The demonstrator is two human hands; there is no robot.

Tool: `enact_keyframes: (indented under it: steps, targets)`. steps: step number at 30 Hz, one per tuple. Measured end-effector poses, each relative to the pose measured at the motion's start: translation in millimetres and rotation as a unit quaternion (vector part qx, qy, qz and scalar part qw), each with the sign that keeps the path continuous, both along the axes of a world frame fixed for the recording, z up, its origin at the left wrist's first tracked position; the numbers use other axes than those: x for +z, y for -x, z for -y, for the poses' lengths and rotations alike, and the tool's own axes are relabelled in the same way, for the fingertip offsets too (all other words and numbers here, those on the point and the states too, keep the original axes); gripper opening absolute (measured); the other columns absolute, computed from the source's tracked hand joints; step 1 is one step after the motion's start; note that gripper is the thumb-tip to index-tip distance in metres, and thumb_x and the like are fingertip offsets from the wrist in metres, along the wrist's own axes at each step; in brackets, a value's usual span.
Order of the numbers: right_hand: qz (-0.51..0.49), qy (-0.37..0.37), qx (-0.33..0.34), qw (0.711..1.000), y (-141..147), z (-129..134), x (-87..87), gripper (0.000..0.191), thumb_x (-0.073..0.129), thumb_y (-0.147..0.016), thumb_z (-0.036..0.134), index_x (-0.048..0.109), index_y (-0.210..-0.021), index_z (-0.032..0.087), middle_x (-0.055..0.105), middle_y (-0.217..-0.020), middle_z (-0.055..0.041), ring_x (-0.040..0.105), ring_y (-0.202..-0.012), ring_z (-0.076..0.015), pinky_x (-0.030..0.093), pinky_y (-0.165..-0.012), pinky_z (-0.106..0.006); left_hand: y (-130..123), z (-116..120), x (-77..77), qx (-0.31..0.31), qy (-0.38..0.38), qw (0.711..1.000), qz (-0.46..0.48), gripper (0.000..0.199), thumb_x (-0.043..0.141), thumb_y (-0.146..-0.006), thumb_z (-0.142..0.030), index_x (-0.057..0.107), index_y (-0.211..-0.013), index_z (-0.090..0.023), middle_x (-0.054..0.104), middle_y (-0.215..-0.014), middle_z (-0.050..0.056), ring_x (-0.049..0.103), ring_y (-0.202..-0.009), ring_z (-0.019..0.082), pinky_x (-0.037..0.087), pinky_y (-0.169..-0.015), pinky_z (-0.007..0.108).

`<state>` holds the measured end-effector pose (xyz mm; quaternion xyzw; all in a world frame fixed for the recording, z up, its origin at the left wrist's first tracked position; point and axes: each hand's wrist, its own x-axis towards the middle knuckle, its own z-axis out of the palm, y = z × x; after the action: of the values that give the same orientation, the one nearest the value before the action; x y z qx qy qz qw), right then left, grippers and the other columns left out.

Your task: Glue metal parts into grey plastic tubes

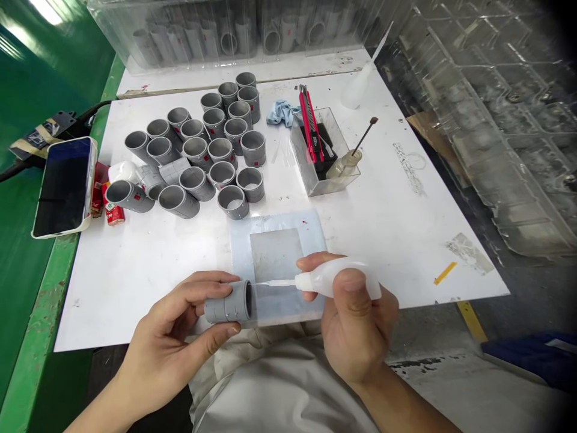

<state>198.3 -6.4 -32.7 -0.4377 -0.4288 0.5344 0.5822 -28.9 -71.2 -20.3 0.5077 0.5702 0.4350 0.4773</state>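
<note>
A phone (64, 186) lies left of grey couplings (202, 150) (many), beside a clear box (321, 180).

Bright, even overhead light floods the white table (406, 198), glare streaks the clear acrylic bins (487, 120), shadows stay soft, and the wide-angle edges bend and darken at right.

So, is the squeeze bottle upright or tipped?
Tipped: the bottle lies sideways in the right hand, nozzle pointing into the grey tube.

Bare white board (392, 222) lies open right of the hands; grey sleeves (202, 150) and clear tray (322, 180) block beyond.
</note>
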Motion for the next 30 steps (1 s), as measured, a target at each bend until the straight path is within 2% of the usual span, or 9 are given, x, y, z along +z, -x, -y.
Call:
enact_keyframes:
  steps: [4, 7, 12, 24, 27, 30]
  targets:
    - [0.012, 0.004, -0.002, 1.000, -0.6, 0.4, -0.8, 0.033, 0.062, -0.111, 0.047, 0.087, -0.100, 0.028, 0.080, -0.088, -0.0026, 0.068, -0.067, -0.0178, 0.054, -0.061, -0.033, -5.1, -0.3, 3.2, 0.026, 0.010, 1.000, -0.002, 0.035, 0.087, -0.095, -0.016, 0.081, -0.122, -0.038, 0.079, -0.135, 0.002, 0.074, -0.129, 0.019, 0.063, -0.097, 0.016]
    - [0.014, 0.012, 0.001, 1.000, -1.5, 1.5, -2.4, 0.031, 0.063, -0.111, 0.046, 0.087, -0.102, 0.029, 0.079, -0.084, -0.0024, 0.067, -0.066, -0.0184, 0.051, -0.058, -0.034, -4.1, -1.6, 2.5, 0.013, 0.004, 1.000, -0.009, 0.037, 0.086, -0.095, -0.015, 0.081, -0.123, -0.040, 0.078, -0.136, 0.001, 0.074, -0.129, 0.019, 0.063, -0.097, 0.018]
    - [0.020, 0.015, 0.003, 1.000, -3.0, 3.9, -5.0, 0.029, 0.065, -0.110, 0.045, 0.086, -0.101, 0.029, 0.076, -0.079, -0.0025, 0.066, -0.067, -0.0196, 0.052, -0.061, -0.035, -1.5, -2.5, 0.4, 0.002, -0.005, 1.000, -0.012, 0.040, 0.085, -0.095, -0.014, 0.079, -0.125, -0.040, 0.078, -0.137, 0.002, 0.073, -0.130, 0.020, 0.064, -0.094, 0.018]
    - [0.016, -0.003, 0.036, 0.999, -6.8, 5.3, -5.0, 0.027, 0.065, -0.109, 0.041, 0.086, -0.100, 0.027, 0.072, -0.076, -0.0028, 0.060, -0.064, -0.0189, 0.046, -0.058, -0.037, -11.1, -0.6, 6.1, 0.062, 0.030, 0.998, 0.001, 0.032, 0.088, -0.093, -0.019, 0.082, -0.115, -0.040, 0.080, -0.132, 0.000, 0.074, -0.124, 0.019, 0.063, -0.089, 0.019]
    - [0.008, 0.011, 0.054, 0.998, -7.9, 3.3, -2.0, 0.029, 0.066, -0.108, 0.044, 0.087, -0.098, 0.027, 0.071, -0.073, -0.0026, 0.059, -0.061, -0.0186, 0.045, -0.056, -0.037, -10.6, -0.3, 5.2, 0.069, 0.030, 0.997, 0.005, 0.030, 0.089, -0.092, -0.020, 0.083, -0.114, -0.038, 0.080, -0.131, 0.003, 0.074, -0.125, 0.022, 0.064, -0.085, 0.021]
    - [-0.015, 0.024, 0.050, 0.998, -7.3, -0.6, 2.5, 0.031, 0.068, -0.106, 0.048, 0.087, -0.093, 0.027, 0.074, -0.074, -0.0038, 0.060, -0.058, -0.0192, 0.044, -0.053, -0.037, -6.1, -0.7, 4.2, 0.063, 0.021, 0.998, -0.016, 0.027, 0.092, -0.088, -0.021, 0.083, -0.110, -0.035, 0.081, -0.131, 0.007, 0.072, -0.130, 0.029, 0.067, -0.078, 0.026]
